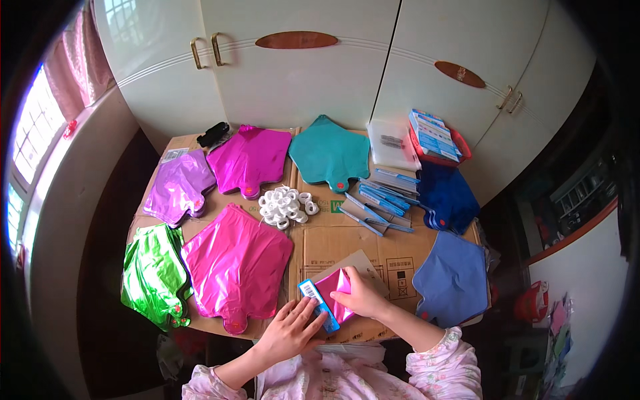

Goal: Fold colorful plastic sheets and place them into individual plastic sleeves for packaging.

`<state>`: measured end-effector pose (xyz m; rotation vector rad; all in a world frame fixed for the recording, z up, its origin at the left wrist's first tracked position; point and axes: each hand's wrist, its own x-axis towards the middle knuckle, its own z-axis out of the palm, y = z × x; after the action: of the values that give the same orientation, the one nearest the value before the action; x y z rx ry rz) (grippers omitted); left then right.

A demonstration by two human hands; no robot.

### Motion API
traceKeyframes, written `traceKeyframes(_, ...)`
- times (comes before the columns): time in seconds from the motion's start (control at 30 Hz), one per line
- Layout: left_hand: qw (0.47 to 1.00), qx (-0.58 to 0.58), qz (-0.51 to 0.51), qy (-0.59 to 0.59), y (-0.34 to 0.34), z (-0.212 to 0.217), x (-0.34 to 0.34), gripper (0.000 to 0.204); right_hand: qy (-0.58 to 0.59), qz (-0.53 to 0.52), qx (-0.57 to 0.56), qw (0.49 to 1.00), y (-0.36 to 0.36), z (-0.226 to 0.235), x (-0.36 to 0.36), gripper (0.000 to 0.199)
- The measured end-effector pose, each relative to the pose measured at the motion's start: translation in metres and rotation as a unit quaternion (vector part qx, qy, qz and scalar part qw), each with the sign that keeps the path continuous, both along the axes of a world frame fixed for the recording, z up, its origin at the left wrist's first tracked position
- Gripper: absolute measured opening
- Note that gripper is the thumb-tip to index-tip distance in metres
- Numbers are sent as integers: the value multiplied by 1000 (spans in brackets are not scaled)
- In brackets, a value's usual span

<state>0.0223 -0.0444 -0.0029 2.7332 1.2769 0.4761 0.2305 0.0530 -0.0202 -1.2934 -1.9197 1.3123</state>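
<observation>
Both hands work on one small flat packet (328, 298) at the near edge of the cardboard-covered table (347, 247). The packet has a blue-and-white header card and holds folded pink foil. My left hand (291, 328) grips its lower end, fingers on the card. The upper part, with the pink foil, is pinched by my right hand (360, 297). A flat grey cardboard piece (363, 263) lies under the packet.
Stacks of flat foil balloons lie around: pink (237, 263), green (152, 272), purple (179, 187), magenta (252, 159), teal (330, 153), dark blue (448, 195), light blue (453, 279). White tape rolls (285, 205), blue packets (377, 203), a red basket (440, 141) and white cupboard doors (300, 73) stand behind.
</observation>
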Motion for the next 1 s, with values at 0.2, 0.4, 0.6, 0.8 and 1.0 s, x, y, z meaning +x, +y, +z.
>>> traceKeyframes(0.2,1000,-9,-10,7,2,-1,-2,61,-32,-11,-3,999,-9,5,-6,55)
traceKeyframes(0.4,1000,-14,-14,12,3,1,-2,62,-16,-46,24,999,-18,2,-9,52)
traceKeyframes(0.6,999,-14,-29,43,9,7,-3,62,-115,21,42,992,-12,21,-6,65)
traceKeyframes(0.8,996,-16,-42,73,11,13,-4,63,-232,302,299,875,35,37,32,80)
traceKeyframes(1.0,996,-24,-52,74,13,10,-7,63,-286,375,269,840,49,24,46,91)
